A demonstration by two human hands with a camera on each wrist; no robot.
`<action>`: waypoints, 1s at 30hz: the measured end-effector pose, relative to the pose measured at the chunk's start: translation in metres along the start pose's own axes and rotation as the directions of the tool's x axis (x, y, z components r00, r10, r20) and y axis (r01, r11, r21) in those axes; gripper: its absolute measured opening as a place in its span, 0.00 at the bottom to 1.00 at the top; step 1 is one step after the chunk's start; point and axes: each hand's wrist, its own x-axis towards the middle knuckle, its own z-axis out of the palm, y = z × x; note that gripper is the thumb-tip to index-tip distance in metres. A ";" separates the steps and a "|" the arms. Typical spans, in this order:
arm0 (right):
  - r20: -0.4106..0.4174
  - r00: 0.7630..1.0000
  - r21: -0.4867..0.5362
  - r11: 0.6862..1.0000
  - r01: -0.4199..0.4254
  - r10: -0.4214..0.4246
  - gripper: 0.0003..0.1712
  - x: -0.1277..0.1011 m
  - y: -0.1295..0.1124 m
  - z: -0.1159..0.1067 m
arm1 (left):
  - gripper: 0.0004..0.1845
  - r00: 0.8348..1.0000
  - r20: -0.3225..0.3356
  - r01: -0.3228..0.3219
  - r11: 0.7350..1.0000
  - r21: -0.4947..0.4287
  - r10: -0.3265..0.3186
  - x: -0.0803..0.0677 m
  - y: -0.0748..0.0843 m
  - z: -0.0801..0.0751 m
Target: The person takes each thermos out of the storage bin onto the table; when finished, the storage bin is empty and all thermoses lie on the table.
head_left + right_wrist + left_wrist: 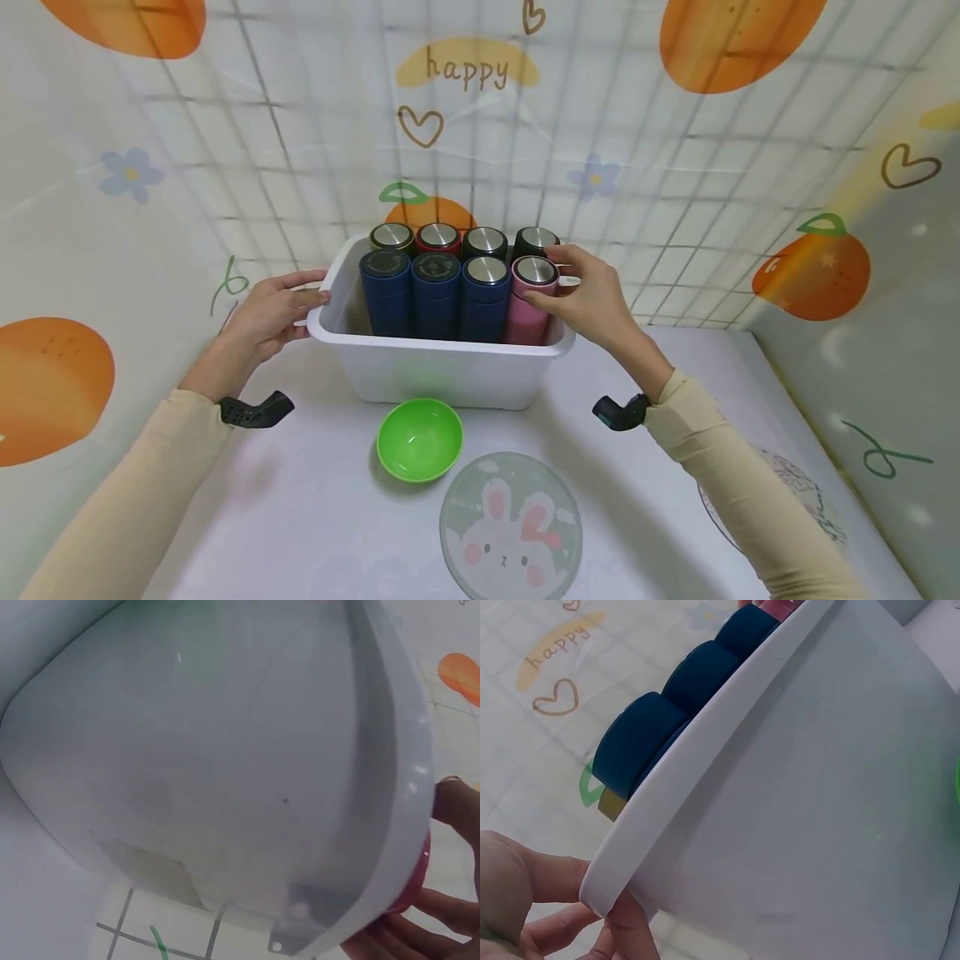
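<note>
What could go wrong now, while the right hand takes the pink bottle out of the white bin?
The pink bottle stands tight against the blue bottle, so pulling it may drag or tip that neighbour. The right hand holds it only near the cap; it might slip. The green bowl sits just before the white bin, which could bump it.

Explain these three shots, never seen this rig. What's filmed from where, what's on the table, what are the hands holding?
No machine here: a person works bare-handed, wearing three cameras. The wide picture comes from the head, looking down at both hands; the two close, tilted pictures come from the wrists.

On the table stands a white bin packed with eight upright flasks in two rows. In front lie a green bowl and a round rabbit mat.

The left hand grips the bin's left rim; the left wrist view shows its fingers at the corner. The right hand grips the pink flask at the near row's right end.
</note>
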 end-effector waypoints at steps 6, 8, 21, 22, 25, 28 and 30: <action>-0.021 1.000 -0.037 0.999 -0.001 0.000 0.38 0.002 0.000 0.006 | 0.32 1.000 -0.004 -0.001 1.000 0.010 0.001 -0.001 0.000 0.001; -0.024 1.000 -0.048 0.999 0.004 -0.005 0.38 0.002 0.001 0.008 | 0.32 1.000 -0.006 -0.003 1.000 0.012 0.003 -0.001 0.000 0.000; -0.020 1.000 -0.230 0.973 -0.013 0.009 0.40 0.005 -0.002 0.008 | 0.32 1.000 -0.013 0.003 1.000 0.003 -0.003 0.003 -0.002 -0.001; -0.013 1.000 -0.234 0.972 -0.008 0.005 0.40 0.005 -0.003 0.008 | 0.33 1.000 -0.014 0.005 1.000 0.006 -0.005 0.002 -0.002 -0.001; 0.005 1.000 -0.231 0.973 0.006 -0.005 0.40 0.005 -0.005 0.008 | 0.33 1.000 -0.014 0.006 1.000 0.006 -0.006 0.001 -0.001 -0.001; 0.015 1.000 -0.228 0.974 0.002 0.001 0.39 0.005 -0.005 0.008 | 0.33 1.000 -0.015 0.007 1.000 -0.006 -0.007 0.001 -0.001 0.000; 0.022 1.000 -0.226 0.974 -0.004 0.009 0.39 0.004 -0.005 0.009 | 0.33 1.000 -0.016 0.007 1.000 -0.013 -0.007 0.000 -0.001 0.000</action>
